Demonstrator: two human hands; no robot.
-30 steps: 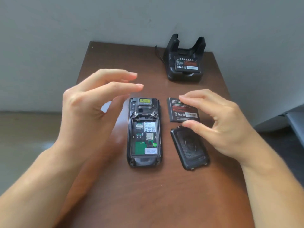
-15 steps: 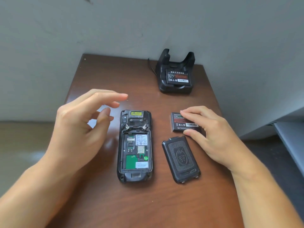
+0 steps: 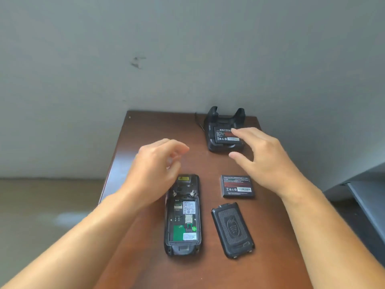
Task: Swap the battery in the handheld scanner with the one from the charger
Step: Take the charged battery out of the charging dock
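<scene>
Moved: right hand [image 3: 268, 161] off the loose battery [image 3: 237, 186], fingers spread, empty, over charger battery [image 3: 226, 135]
Left hand [image 3: 158, 165]: loosely curled, empty
Scanner [image 3: 183, 215]: black plastic, open bay, "UROVO" label
Cover [image 3: 232, 229]: textured oval

Both forearms were bare, no sleeves in view up to the frame edge. Left hand [image 3: 155, 163] & right hand [image 3: 264, 161] had no gloves, rings, watch or bands. Nails short, unpainted as far as could be told.
</scene>
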